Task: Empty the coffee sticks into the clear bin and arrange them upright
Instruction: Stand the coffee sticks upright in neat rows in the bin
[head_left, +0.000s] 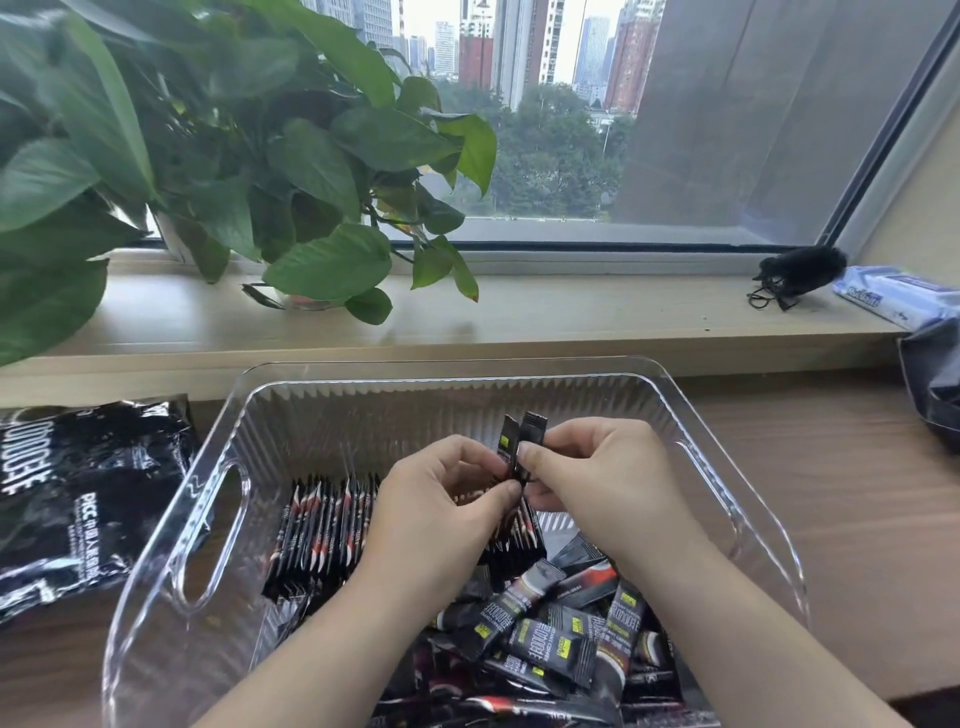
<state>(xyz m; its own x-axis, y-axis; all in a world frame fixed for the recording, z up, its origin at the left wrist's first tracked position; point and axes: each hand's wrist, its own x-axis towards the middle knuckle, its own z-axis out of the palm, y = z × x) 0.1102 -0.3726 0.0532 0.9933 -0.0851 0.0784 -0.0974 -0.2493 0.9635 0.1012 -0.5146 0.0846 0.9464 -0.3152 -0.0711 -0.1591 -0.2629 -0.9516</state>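
Coffee sticks (521, 441) upright, pinched between left hand (447, 499) and right hand (597, 478), above clear bin (737, 467)

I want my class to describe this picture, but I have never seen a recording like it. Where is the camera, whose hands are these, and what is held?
There is no machine: a person wears one camera on the head, looking down at their own bare hands. The left hand and right hand together pinch two coffee sticks over a clear bin on a wooden table. Inside the bin, a row of sticks stands upright at the left; a loose pile lies nearer the camera. A black bag lies left of the bin, and a leafy plant stands on the windowsill.
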